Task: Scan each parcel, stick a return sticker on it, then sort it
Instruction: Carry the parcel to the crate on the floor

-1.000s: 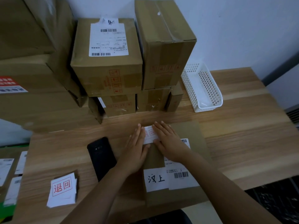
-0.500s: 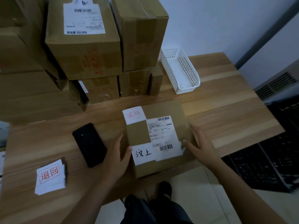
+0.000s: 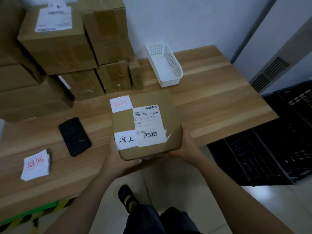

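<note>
Around held parcel, phone, sticker stack, white basket, stacked boxes

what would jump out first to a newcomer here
A cardboard parcel is centre frame, held by the left hand and right hand at the table edge, a red-printed return sticker on its far left corner. Stacked boxes rise behind it at left; a black crate sits on the floor at right.
</note>
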Tool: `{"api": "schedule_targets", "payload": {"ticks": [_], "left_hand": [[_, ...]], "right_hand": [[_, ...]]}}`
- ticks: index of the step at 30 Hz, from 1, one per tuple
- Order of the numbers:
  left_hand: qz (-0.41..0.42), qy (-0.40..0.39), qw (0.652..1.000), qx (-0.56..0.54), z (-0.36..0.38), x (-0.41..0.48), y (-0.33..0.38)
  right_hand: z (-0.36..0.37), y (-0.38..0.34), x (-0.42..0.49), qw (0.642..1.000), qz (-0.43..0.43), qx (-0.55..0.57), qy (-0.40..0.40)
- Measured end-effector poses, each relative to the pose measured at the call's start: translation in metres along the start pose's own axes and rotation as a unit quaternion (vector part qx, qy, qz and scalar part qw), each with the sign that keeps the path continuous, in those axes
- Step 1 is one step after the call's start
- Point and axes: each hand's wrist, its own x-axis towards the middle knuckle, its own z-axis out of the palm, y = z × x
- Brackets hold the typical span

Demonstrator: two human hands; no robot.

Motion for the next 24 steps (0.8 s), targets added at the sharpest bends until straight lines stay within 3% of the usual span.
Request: {"api": "schedule_targets", "payload": {"ticks": [4, 11, 18, 24], "left_hand": [[0.072, 0.001, 0.997, -0.027, 0.060, -0.018, 0.053], [0.189, -0.103, 0.976, 0.012, 0.184, -0.010, 0.131], [0.251, -0.213, 0.944, -0.003, 0.315, -0.017, 0.194], [0.276, -0.270, 0.922, 0.012, 0.397, -0.010, 0.231]], "right_hand": [[-0.053, 0.019, -0.053, 0.995, -0.039, 0.063, 0.066], [-0.177, 0.043, -0.162, 0.968, -0.057, 0.084, 0.231], [-0.262, 0.091, -0.254, 0.929, -0.011, 0.075, 0.362], [-0.313, 0.133, -0.288, 0.900, 0.048, 0.086, 0.425]]}}
